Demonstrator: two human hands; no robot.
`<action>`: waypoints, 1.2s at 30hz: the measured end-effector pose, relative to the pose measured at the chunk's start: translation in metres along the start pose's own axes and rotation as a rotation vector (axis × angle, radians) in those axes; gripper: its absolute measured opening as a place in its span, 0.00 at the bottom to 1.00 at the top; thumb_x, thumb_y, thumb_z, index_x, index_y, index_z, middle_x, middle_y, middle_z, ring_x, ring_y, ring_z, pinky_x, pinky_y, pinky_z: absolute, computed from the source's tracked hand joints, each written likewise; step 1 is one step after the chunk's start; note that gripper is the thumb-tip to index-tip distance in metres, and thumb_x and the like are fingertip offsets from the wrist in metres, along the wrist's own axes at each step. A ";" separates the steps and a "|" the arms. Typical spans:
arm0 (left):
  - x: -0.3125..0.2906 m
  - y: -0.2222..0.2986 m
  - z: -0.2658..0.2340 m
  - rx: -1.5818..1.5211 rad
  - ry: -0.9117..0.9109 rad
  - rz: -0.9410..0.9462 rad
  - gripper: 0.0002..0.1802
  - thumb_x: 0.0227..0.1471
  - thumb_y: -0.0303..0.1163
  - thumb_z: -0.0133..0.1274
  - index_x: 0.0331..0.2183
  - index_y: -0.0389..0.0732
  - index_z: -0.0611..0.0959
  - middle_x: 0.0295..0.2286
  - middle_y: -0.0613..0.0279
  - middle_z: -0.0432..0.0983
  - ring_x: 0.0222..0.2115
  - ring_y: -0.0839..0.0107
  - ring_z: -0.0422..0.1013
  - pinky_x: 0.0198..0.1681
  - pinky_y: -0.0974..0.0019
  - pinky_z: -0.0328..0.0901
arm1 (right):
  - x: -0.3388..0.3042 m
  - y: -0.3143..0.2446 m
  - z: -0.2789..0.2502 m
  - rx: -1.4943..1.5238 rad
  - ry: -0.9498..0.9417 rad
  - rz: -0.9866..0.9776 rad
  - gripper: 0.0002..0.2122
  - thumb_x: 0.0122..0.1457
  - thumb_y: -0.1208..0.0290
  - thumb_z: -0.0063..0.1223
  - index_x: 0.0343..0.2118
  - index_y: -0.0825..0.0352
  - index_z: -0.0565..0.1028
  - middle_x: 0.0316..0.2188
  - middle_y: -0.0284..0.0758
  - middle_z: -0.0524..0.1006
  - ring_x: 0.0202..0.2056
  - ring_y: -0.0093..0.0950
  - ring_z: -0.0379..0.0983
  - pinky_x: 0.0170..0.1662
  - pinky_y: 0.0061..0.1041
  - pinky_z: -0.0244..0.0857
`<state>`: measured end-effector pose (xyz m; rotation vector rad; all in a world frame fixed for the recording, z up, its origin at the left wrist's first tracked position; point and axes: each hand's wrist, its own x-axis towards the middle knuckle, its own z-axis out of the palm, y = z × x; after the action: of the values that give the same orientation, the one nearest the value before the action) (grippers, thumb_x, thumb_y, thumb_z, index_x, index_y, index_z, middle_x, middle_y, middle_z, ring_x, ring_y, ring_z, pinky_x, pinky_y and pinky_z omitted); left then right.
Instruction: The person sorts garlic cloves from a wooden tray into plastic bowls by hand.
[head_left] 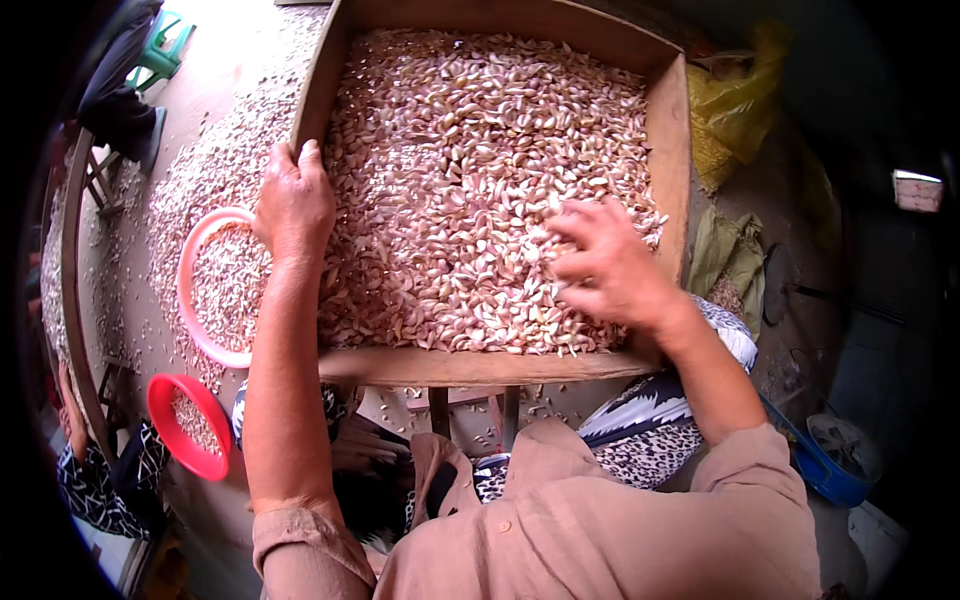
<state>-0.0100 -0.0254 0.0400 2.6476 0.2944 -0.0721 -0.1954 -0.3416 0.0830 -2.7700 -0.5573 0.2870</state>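
Note:
A square wooden tray with raised sides is spread with pinkish-white garlic cloves. My left hand is closed around the tray's left side, with the thumb lying along the top of the edge. Over the right part of the tray, my right hand has its fingers bent and apart, touching or just above the cloves. It is slightly blurred, and no clove can be made out in its grasp. Through the thinner patches among the cloves, bright spots show.
Left of the tray stand a pink-rimmed basin and a red basin, both with cloves. Loose cloves cover the floor there. A yellow sack and a blue container are at right. Other people sit at left, near a green stool.

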 end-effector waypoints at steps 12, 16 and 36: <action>0.000 0.001 0.004 -0.026 0.015 0.004 0.25 0.67 0.52 0.42 0.52 0.45 0.78 0.43 0.44 0.82 0.47 0.41 0.76 0.52 0.43 0.65 | -0.014 0.044 -0.024 0.289 0.180 0.412 0.06 0.55 0.77 0.58 0.34 0.72 0.79 0.32 0.41 0.81 0.36 0.37 0.80 0.43 0.31 0.72; 0.002 0.002 0.005 -0.013 -0.001 -0.018 0.25 0.66 0.53 0.42 0.52 0.45 0.78 0.43 0.44 0.82 0.47 0.41 0.76 0.52 0.43 0.65 | -0.009 0.040 -0.021 0.260 0.139 0.411 0.07 0.54 0.77 0.56 0.35 0.72 0.79 0.32 0.42 0.81 0.38 0.38 0.81 0.44 0.32 0.72; 0.010 -0.009 0.014 0.007 0.001 0.015 0.26 0.66 0.54 0.41 0.54 0.47 0.77 0.43 0.47 0.83 0.47 0.44 0.77 0.52 0.44 0.66 | -0.021 0.064 -0.028 0.271 0.104 0.493 0.11 0.52 0.76 0.54 0.38 0.72 0.80 0.34 0.44 0.83 0.37 0.35 0.82 0.45 0.30 0.73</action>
<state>-0.0028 -0.0217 0.0227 2.6564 0.2747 -0.0673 -0.1857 -0.4129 0.0908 -2.5949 0.1885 0.2946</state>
